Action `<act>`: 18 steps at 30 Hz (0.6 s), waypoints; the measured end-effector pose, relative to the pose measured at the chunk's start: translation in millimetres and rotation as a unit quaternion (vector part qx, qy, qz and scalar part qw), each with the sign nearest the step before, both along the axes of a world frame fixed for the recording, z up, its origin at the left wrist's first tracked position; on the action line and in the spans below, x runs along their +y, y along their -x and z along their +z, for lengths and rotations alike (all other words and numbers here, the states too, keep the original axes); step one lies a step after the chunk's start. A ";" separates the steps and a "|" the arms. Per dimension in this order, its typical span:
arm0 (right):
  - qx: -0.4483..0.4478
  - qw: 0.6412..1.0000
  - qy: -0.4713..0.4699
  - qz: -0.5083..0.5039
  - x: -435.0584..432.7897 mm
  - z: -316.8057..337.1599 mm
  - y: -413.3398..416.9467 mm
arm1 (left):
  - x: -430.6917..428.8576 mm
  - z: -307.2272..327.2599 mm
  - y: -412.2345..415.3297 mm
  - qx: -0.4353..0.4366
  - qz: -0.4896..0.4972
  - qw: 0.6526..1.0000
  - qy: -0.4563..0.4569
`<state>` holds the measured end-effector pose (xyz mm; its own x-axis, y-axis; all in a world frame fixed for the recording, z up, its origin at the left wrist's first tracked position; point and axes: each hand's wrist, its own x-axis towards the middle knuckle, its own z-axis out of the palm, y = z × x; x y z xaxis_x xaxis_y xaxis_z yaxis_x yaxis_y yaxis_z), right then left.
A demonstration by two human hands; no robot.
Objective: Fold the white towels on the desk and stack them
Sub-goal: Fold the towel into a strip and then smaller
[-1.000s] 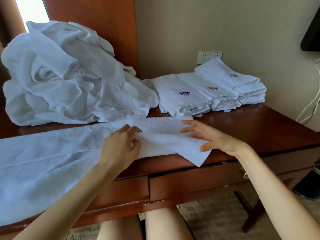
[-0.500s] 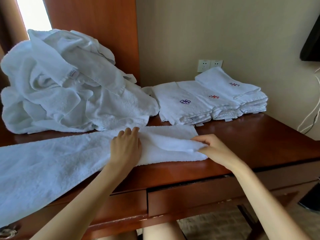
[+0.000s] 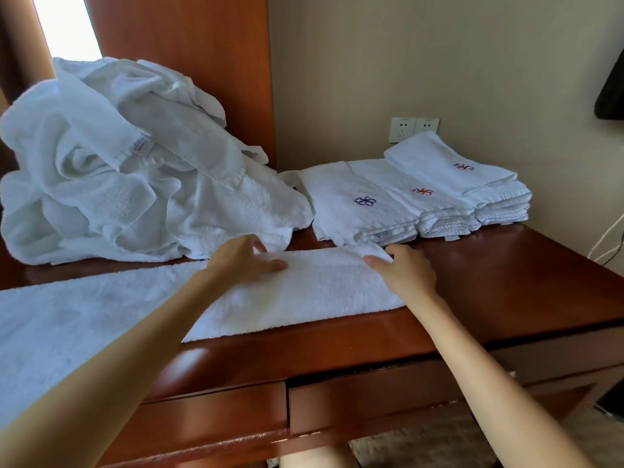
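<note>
A long white towel (image 3: 320, 292) lies in a strip across the front of the wooden desk (image 3: 506, 282), its left end spreading toward me. My left hand (image 3: 243, 258) presses flat on the towel's far edge with straight fingers. My right hand (image 3: 405, 268) pinches the towel's right end at the far corner, where a folded-over layer lies on the strip. Folded white towels (image 3: 371, 197) with small embroidered marks sit in overlapping stacks at the back right. A big heap of unfolded white towels (image 3: 118, 170) fills the back left.
Wall sockets (image 3: 413, 128) sit behind the folded stacks. White cables (image 3: 607, 238) hang at the right edge beside the desk, under a dark object (image 3: 611, 92) on the wall. A desk drawer (image 3: 371, 400) stands slightly ajar below the front edge.
My right hand took the towel's hanging near corner and carried it up and over to the far edge. My left hand slid toward the far edge and flattened.
</note>
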<state>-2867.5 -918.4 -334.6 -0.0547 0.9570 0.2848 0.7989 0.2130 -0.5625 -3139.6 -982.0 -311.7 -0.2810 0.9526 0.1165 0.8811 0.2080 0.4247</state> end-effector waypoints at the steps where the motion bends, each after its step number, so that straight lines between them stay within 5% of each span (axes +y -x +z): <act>1: -0.018 1.000 -0.007 -0.006 -1.1 0.9 -0.3 | 0.7 4.6 1.8 -0.018 -0.001 1.000 0.020; 6: -0.073 0.996 0.013 -0.053 -2.9 15.3 -11.2 | -0.6 13.9 -1.1 0.000 -0.064 0.992 0.112; 9: -0.201 0.975 -0.044 -0.088 -12.9 27.8 2.6 | -0.1 14.8 -6.8 0.027 -0.074 0.991 0.111; 12: -0.175 0.960 -0.191 0.103 -36.4 23.2 51.2 | -2.9 11.0 -17.3 0.052 -0.038 0.995 0.078; 15: -0.167 0.941 -0.089 0.282 -47.9 3.1 84.3 | -19.0 3.9 -20.4 0.022 0.003 1.000 0.007; 18: -0.205 0.932 0.021 0.299 -33.8 -7.5 77.7 | -50.9 0.3 -6.9 0.082 0.004 0.995 -0.063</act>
